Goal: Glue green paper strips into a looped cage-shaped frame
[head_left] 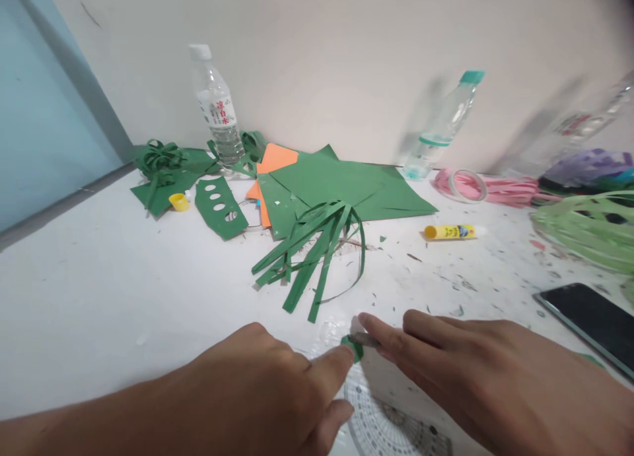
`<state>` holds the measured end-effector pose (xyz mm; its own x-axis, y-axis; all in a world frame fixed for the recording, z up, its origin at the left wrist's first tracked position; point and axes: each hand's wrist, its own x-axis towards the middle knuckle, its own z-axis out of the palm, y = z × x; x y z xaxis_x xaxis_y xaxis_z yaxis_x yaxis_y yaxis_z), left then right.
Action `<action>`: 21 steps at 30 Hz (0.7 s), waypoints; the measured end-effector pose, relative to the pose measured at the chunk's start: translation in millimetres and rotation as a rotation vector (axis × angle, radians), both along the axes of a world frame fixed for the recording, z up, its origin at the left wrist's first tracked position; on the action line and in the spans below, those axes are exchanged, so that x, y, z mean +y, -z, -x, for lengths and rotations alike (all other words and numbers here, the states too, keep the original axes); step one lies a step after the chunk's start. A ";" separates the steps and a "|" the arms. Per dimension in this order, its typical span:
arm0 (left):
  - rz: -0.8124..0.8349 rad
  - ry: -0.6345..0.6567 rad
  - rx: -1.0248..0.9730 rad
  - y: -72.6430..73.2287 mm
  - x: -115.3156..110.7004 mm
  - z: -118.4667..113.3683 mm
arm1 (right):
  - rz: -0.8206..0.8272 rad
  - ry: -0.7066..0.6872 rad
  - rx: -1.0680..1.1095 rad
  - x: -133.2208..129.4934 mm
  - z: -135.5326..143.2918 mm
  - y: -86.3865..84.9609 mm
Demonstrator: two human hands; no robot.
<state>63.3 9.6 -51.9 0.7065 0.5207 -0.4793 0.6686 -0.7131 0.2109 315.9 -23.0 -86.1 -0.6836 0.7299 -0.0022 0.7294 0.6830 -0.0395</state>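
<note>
A small green paper piece [352, 348] lies on the white table [148, 317] between my hands. My left hand [277, 390] presses it with the index finger; its other fingers are mostly curled beneath the hand. My right hand [460, 363] is closed on a thin grey tool [365, 339] whose tip touches the green piece; what kind of tool is hard to tell. A clear protractor [391, 420] lies just below, partly under my right hand. Beyond my hands is a bunch of green paper strips [317, 245].
Green sheets [347, 185], a punched green piece [220, 208] and a water bottle [218, 113] stand or lie at the back. On the right are a teal-capped bottle [443, 129], a yellow glue stick [450, 231], pink strips [510, 189] and a phone [589, 321].
</note>
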 end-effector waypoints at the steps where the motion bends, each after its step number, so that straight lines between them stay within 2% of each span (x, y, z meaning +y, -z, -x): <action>1: -0.008 0.007 -0.012 0.9 -0.1 0.3 | -0.021 -0.007 0.004 0.2 0.4 0.4; 6: -0.047 0.041 -0.070 4.5 -1.1 2.0 | -0.131 -0.072 -0.008 0.9 4.3 0.8; 10: -0.055 0.023 -0.105 5.1 -1.8 3.0 | -0.140 -0.112 0.013 1.1 7.6 -3.6; 16: -0.037 0.022 -0.083 -0.1 -2.6 1.8 | -0.160 -0.102 -0.035 0.3 7.2 -0.6; 21: -0.054 0.030 -0.045 1.2 -1.7 2.6 | -0.100 -0.055 -0.026 -0.1 -0.2 2.4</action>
<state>60.7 7.9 -53.0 0.7426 0.5230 -0.4184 0.6372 -0.7441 0.2006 316.1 -23.1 -88.6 -0.7229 0.6891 0.0505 0.6909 0.7212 0.0497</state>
